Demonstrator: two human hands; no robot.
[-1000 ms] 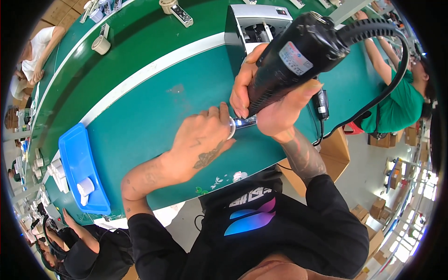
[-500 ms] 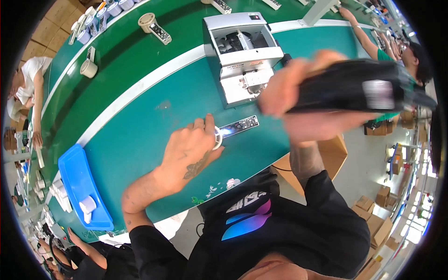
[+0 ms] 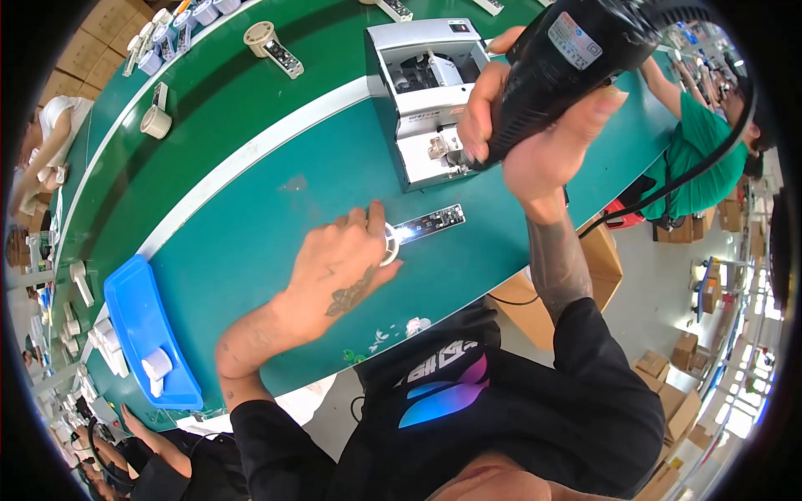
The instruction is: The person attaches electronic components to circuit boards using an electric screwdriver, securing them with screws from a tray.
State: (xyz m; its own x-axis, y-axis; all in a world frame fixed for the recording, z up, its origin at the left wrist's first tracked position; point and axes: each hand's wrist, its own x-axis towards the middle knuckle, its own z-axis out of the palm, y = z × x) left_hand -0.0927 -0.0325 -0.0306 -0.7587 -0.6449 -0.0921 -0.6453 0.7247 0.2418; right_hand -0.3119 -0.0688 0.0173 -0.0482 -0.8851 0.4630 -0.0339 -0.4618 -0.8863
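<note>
On my feed, the left hand (image 3: 342, 263) has its fingers curled around the white round piece (image 3: 391, 245), with the lit circuit strip (image 3: 440, 220) jutting out just right of those fingertips. Over to my right hand (image 3: 543, 154): fingers wrapped around the black corded tool (image 3: 547, 75), the silver machine (image 3: 422, 104) just left of them. The blue tray (image 3: 138, 305) lies well left of my left fingers.

L hand (image 3: 344, 260) low, palm dn, curled; R hand (image 3: 543, 163) higher, gripping.
</note>
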